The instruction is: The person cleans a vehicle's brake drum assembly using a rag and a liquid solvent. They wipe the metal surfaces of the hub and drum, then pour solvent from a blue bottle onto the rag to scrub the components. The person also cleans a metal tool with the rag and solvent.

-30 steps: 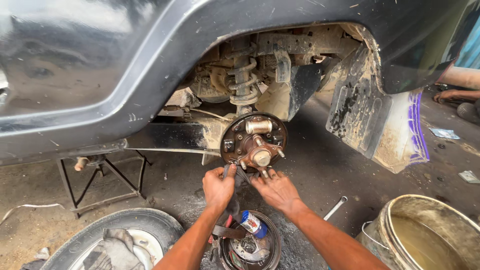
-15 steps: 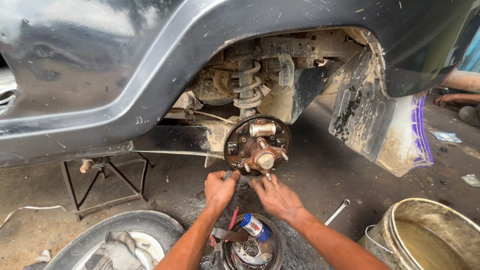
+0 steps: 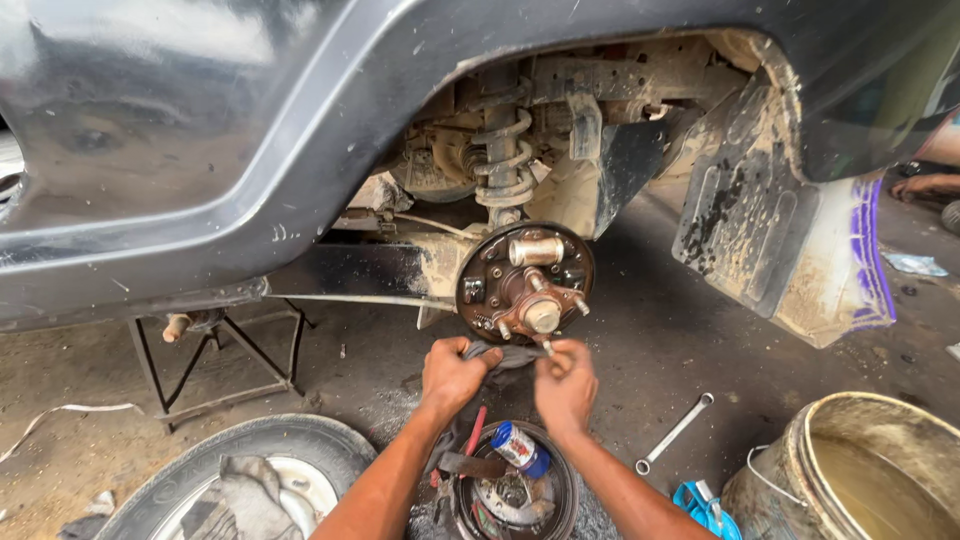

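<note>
Here, a dark crumpled rag, two-handed grip.

You've got a dark rag stretched flat just below the rusty hub plate, w/ studs exposed.

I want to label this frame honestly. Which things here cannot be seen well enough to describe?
- Dark piece between left hand and right hand: head view, fingers cover most of it; kind unclear.
- Lower rim of the brake plate: hidden behind both hands.
- Removed drum on the ground: forearms and the bottom edge cut it.
- Bucket: cut by the frame's corner.
</note>
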